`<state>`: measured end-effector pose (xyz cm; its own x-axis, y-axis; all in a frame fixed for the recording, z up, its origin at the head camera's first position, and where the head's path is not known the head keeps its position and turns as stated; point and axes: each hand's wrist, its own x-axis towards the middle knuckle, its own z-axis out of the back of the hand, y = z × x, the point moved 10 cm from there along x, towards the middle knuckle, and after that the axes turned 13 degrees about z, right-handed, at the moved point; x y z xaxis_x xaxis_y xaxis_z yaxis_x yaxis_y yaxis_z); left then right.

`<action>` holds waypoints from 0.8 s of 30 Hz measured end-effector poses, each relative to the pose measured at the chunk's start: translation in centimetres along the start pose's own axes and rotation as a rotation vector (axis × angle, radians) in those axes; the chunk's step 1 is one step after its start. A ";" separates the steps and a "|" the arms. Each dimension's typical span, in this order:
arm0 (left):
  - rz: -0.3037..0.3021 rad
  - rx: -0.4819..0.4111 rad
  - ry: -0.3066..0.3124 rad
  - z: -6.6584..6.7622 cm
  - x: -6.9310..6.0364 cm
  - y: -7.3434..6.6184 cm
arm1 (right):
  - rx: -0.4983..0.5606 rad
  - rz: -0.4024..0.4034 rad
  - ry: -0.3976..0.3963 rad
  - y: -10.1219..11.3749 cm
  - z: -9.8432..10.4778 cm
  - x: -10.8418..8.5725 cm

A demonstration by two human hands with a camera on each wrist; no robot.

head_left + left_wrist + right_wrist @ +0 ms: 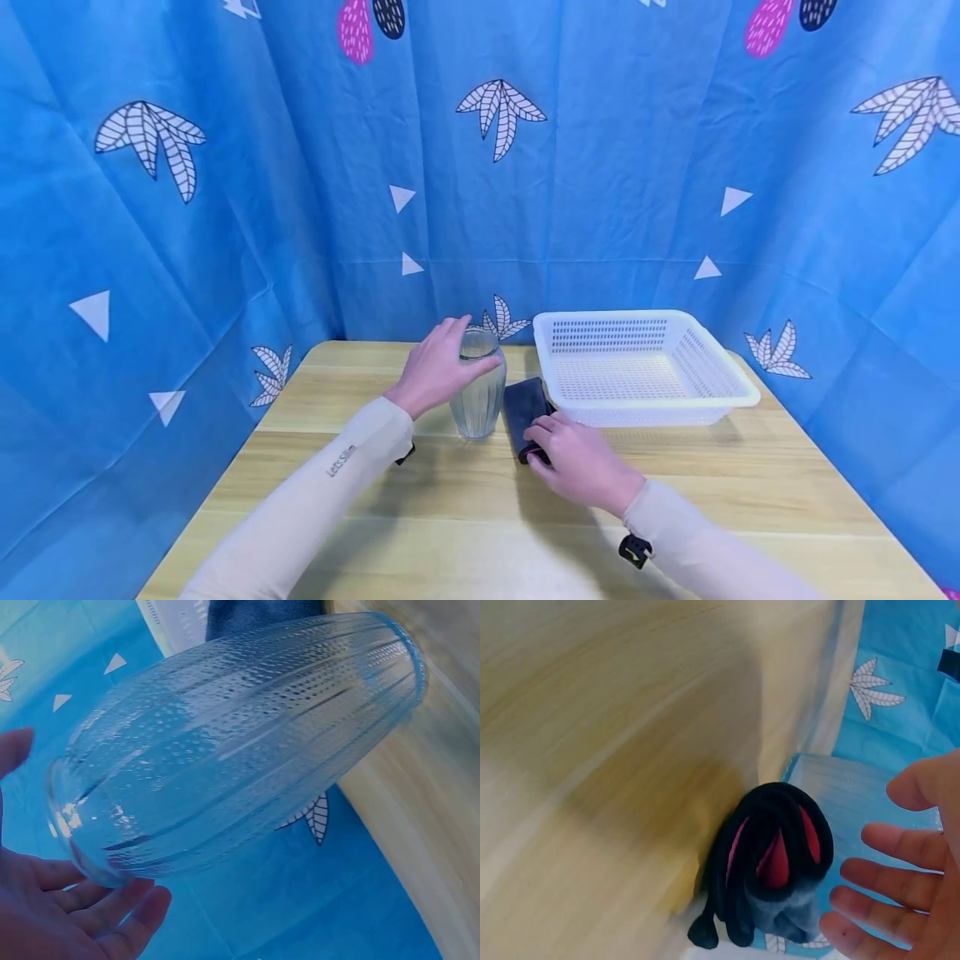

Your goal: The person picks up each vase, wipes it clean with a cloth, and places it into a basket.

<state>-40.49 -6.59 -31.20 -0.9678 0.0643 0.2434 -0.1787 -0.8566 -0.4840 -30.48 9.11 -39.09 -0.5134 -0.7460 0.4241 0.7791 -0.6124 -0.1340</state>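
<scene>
Vase [480, 408] and pouch [523, 407] sit toward back edge of desk [457, 542]; left hand [438, 365] spread at vase top, right hand [581, 467] spread beside pouch.

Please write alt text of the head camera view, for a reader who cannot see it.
A person's left hand is spread at the rim of an upright glass vase; the right hand is at the near end of folded dark fabric beside it. A white basket stands to the right on the wooden table, before a blue patterned curtain.
</scene>
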 end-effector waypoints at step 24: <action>-0.085 0.037 0.012 -0.8 0.3 0.4 | 0.112 -0.105 0.086 -1.4 -3.8 1.4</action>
<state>-40.98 -6.47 -31.96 -0.9514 0.1439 0.2723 -0.2542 -0.8660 -0.4305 -33.67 7.97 -41.68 -0.6188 -0.7022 0.3521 0.7525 -0.6585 0.0094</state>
